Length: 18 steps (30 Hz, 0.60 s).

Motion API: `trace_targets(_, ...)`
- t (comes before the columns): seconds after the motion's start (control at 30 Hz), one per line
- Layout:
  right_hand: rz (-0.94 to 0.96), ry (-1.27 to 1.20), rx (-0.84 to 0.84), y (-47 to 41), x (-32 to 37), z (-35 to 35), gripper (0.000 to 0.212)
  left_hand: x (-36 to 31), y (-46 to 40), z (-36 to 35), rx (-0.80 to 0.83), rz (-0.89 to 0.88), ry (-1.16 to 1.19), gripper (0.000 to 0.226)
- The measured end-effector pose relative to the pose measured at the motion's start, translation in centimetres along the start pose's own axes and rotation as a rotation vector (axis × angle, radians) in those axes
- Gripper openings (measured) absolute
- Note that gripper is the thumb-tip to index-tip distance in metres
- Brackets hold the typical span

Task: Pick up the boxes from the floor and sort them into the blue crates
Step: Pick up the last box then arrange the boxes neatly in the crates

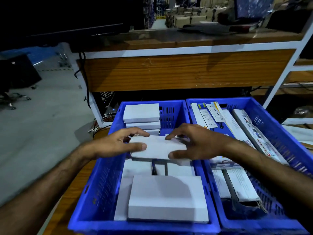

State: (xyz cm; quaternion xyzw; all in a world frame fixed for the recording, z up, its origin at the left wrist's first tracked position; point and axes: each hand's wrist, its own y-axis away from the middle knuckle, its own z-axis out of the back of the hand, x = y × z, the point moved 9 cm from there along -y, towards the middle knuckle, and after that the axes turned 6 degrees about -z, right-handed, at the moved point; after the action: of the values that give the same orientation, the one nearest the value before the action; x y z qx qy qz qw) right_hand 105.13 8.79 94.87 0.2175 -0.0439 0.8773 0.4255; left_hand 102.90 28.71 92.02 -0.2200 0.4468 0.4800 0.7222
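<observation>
Both bare forearms reach forward and inward, converging at centre frame. Left hand (pixel 116 145): palm down, thumb extended along the near side, fingers curled over the far edge of what it holds. Right hand (pixel 194 143): mirrored pose, thumb on the near side, fingers spread and bent over the top. Fingertips of the two hands lie near, not touching.

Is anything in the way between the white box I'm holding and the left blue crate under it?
Nothing visible blocks it. Both hands, left and right, hold the white box directly above the left crate, over other white boxes already inside.
</observation>
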Motion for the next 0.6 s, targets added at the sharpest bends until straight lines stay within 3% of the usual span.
trace_targets(0.07, 0.024, 0.022, -0.09, -0.8, 0.5, 0.6, 0.065, 1.1, -0.4, 1.0, -0.152, 0.046, 0.17, 0.048)
trace_targets(0.13, 0.054, 0.148, -0.202, -1.3, 1.3, 0.9, 0.083, 2.5, -0.6, 1.8, -0.27, 0.136, 0.36, 0.051)
trace_targets(0.23, 0.098, 0.377, -0.334, -2.2, 2.3, 0.7, 0.109, 4.0, -0.9, 2.0, -0.277, 0.276, 0.512, 0.048)
trace_targets(0.3, 0.139, 0.445, -0.415, -3.0, 2.8, 0.8, 0.105, 5.1, -1.0, 2.0, -0.253, 0.393, 0.578, 0.052)
trace_targets(0.5, 0.115, 0.519, -0.374, -7.0, 2.2, -0.4, 0.086, 8.2, -1.7, 2.5, -0.132, 0.637, 0.525, 0.079)
trace_targets(0.6, 0.042, 0.431, -0.26, -10.4, 0.8, -1.8, 0.091, 8.9, -3.1, 4.9, -0.24, 0.567, 0.292, 0.088)
